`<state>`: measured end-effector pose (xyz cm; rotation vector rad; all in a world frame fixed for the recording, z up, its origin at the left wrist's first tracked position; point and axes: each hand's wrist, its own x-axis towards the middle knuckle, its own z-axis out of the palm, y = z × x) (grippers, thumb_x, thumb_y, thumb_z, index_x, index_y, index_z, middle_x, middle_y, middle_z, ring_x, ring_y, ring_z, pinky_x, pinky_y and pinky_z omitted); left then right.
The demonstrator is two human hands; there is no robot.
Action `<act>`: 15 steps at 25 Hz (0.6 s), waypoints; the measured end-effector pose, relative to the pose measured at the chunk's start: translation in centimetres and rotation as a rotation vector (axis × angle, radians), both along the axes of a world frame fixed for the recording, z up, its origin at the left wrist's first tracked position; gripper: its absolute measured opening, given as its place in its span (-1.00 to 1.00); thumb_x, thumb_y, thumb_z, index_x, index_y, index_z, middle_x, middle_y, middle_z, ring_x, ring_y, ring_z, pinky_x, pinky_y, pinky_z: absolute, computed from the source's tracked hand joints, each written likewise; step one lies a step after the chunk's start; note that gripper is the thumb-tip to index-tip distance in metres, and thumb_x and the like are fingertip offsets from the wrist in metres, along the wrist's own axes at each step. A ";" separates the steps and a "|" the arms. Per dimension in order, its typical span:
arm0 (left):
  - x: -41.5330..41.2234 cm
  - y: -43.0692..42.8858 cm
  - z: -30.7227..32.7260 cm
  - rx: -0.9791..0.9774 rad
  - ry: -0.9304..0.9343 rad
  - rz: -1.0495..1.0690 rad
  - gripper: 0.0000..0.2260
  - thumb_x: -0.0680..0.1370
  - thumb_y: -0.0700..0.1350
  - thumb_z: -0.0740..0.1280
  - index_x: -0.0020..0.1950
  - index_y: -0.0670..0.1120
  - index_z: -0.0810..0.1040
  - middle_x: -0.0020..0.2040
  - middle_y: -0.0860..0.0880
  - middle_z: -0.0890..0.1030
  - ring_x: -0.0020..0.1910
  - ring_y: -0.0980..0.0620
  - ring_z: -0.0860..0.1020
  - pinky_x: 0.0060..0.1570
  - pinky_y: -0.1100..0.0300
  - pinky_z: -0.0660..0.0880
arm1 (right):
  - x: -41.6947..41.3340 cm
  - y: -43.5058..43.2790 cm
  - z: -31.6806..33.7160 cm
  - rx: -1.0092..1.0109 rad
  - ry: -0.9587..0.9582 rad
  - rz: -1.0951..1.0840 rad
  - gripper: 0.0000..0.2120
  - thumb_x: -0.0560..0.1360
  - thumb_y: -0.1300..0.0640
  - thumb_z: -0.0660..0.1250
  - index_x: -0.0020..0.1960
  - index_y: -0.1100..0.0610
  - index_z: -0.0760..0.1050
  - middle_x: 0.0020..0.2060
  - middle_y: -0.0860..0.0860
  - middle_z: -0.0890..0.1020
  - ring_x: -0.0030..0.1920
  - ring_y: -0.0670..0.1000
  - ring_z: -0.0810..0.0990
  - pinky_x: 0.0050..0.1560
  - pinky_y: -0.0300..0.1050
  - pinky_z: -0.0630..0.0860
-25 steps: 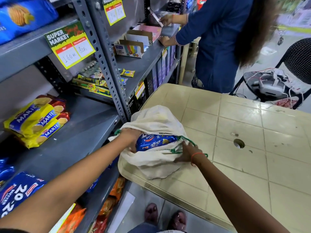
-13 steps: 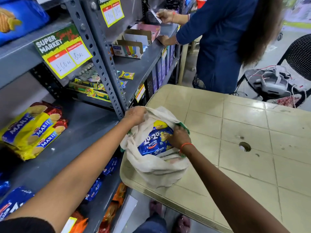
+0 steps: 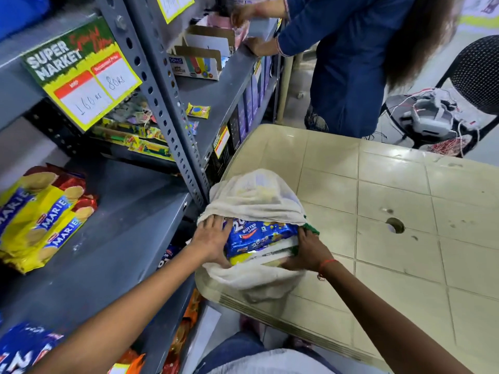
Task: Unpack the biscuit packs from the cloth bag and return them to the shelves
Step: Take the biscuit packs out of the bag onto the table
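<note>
Since half a second ago both hands have dropped to the two ends of the blue biscuit pack (image 3: pixel 259 234), and the cloth bag (image 3: pixel 253 195) has been pushed back so its mouth gapes toward the person.

Only the head view is given. The left hand (image 3: pixel 213 238) lies flat against the pack's left end, fingers spread and not closed round anything. The right hand (image 3: pixel 302 252) cups the right end and the lower lip of the bag; whether it is pinching cloth or pack I cannot tell. The pack lies crosswise in the bag's mouth, about half uncovered, with a paler yellow pack edge (image 3: pixel 243 259) under it. The bag sits on the near left corner of the tiled table (image 3: pixel 378 184), its bottom fold sagging over the rim.

To do this step well, I judge the hands should squeeze the pack by its ends and draw it straight toward the body, while a finger or two pins the cloth so the bag does not slide off the corner.

The grey shelf (image 3: pixel 121 225) just to the left has bare room beside the yellow Marie packs (image 3: pixel 43 217). The slotted upright post (image 3: pixel 172 125) stands close against the bag, so the pack should swing out below and in front of it.
</note>
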<state>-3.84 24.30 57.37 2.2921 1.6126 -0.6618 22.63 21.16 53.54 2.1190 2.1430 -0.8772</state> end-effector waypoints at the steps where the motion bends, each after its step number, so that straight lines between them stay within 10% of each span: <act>1: 0.9 0.6 0.6 0.015 -0.052 0.011 0.04 0.23 0.42 0.34 0.55 -0.03 0.03 0.51 -0.14 0.13 0.49 -0.18 0.12 0.47 -0.09 0.14 | 0.1 -0.2 0.2 0.122 0.001 0.015 0.08 0.16 -0.32 0.48 0.48 0.20 0.19 0.37 0.17 0.37 0.36 0.19 0.37 0.34 -0.02 0.38; 4: 3.8 3.6 2.2 0.073 -0.331 0.063 -0.26 0.43 0.28 0.27 0.53 0.07 0.11 0.44 -0.14 0.26 0.44 -0.16 0.23 0.38 -0.08 0.32 | -0.6 -0.3 1.0 0.368 0.112 -0.109 -0.26 0.29 -0.27 0.43 0.31 0.17 0.45 0.17 0.17 0.54 0.18 0.20 0.51 0.17 -0.05 0.47; 7: 5.0 7.4 3.5 0.053 -0.519 0.204 -0.31 0.52 -0.12 0.30 0.56 0.04 0.02 0.48 -0.15 0.24 0.44 -0.16 0.28 0.39 -0.05 0.33 | -1.9 1.2 1.9 0.040 0.375 -0.313 -0.42 0.37 -0.05 0.48 0.30 0.18 0.46 0.20 0.15 0.60 0.18 0.11 0.56 0.08 -0.17 0.44; 11: 5.8 6.4 3.0 0.248 -0.545 0.302 -0.62 0.49 -0.17 0.33 0.28 -0.04 0.36 0.15 -0.14 0.54 0.11 -0.20 0.55 0.03 -0.03 0.52 | -2.7 1.4 2.0 -0.013 0.739 -0.510 -0.62 0.38 0.16 0.47 0.18 0.18 0.57 0.07 0.14 0.68 0.02 0.07 0.63 0.09 -0.13 0.53; 15: 5.5 3.0 0.5 0.058 -0.620 0.309 -0.42 0.41 0.01 0.47 0.35 -0.06 0.33 0.28 -0.15 0.51 0.27 -0.15 0.46 0.24 -0.03 0.45 | -3.5 1.6 3.0 -0.216 1.045 -0.759 -0.86 0.37 0.16 0.52 -0.14 0.13 0.58 -0.55 -0.10 0.63 -0.54 -0.12 0.55 -0.58 -0.32 0.42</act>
